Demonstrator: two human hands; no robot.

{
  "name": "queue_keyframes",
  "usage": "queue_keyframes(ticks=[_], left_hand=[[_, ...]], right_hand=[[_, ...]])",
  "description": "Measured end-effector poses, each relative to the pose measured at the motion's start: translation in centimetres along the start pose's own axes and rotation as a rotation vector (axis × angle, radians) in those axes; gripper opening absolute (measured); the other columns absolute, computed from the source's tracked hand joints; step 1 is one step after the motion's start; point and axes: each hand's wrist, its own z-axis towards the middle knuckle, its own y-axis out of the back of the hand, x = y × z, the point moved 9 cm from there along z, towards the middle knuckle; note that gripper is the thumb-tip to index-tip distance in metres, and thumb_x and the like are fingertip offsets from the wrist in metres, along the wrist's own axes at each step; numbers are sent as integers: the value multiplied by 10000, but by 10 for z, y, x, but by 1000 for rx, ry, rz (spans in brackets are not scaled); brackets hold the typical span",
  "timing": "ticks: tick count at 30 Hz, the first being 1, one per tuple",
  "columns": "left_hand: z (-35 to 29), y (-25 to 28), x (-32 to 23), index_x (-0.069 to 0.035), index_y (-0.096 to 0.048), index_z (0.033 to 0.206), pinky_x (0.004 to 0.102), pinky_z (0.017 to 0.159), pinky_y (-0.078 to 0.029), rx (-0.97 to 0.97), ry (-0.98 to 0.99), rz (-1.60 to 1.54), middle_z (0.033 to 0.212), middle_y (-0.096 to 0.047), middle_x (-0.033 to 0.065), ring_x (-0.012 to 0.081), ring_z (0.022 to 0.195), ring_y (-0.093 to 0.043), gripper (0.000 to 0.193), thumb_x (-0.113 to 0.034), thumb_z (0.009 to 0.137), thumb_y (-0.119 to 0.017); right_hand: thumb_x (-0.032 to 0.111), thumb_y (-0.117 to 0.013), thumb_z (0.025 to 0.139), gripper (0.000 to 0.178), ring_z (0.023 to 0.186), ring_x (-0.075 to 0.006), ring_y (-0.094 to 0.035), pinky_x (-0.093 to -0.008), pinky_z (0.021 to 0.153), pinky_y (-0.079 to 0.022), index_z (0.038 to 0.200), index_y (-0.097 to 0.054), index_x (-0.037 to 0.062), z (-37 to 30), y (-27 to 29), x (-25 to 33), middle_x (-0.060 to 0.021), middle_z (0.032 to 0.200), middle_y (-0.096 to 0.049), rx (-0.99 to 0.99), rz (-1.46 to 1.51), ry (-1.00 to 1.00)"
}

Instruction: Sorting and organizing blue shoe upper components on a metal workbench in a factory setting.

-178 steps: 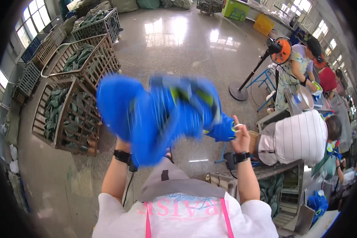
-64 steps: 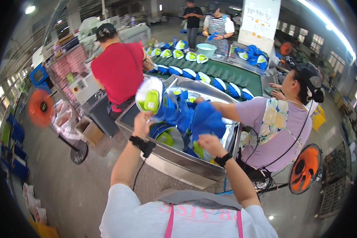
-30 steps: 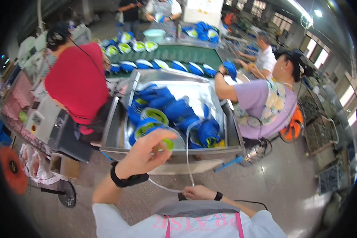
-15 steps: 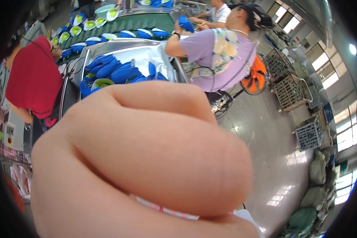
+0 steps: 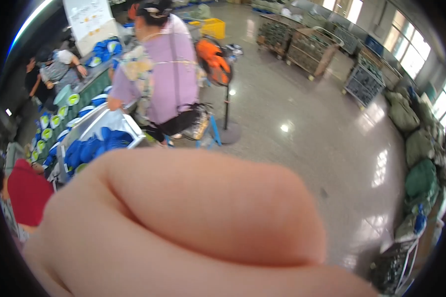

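Note:
A hand, apparently my left, fills the lower middle of the head view, very close and blurred. Its index finger bends to the right and presses against the thumb below it. Whether anything is pinched there I cannot make out. My right hand does not show. Beyond the knuckles stands a metal tray with a pale lining, heaped with blue pieces; some show lime-green insides.
A person in a lilac shirt sits by an orange fan on a stand. Someone in red is at the left. A green conveyor carries blue-and-lime pieces. Crate carts and sacks line the right.
The view has swung to the right, so the tray and people sit further left and more floor shows. The hand stays close; the second finger behind the index is no longer visible.

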Motion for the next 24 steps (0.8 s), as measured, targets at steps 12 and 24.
queue_keyframes(ticks=[12, 24], left_hand=[[126, -36, 199, -144, -588, 1081, 303, 470, -417, 163, -160, -553, 740, -614, 105, 230, 561, -558, 285, -295, 839, -587], [206, 45, 452, -137, -514, 910, 340, 537, -425, 784, -378, -1001, 832, -567, 161, 264, 656, -562, 103, -219, 856, -547]], right_hand=[[318, -489, 839, 331, 804, -278, -604, -364, 697, -465, 1058, -559, 80, -32, 97, -136, -120, 870, -624, -129, 129, -98], [148, -495, 778, 245, 938, -321, -591, -417, 789, -471, 953, -630, 43, -155, 224, -476, -177, 986, -620, -135, -49, -1017]])
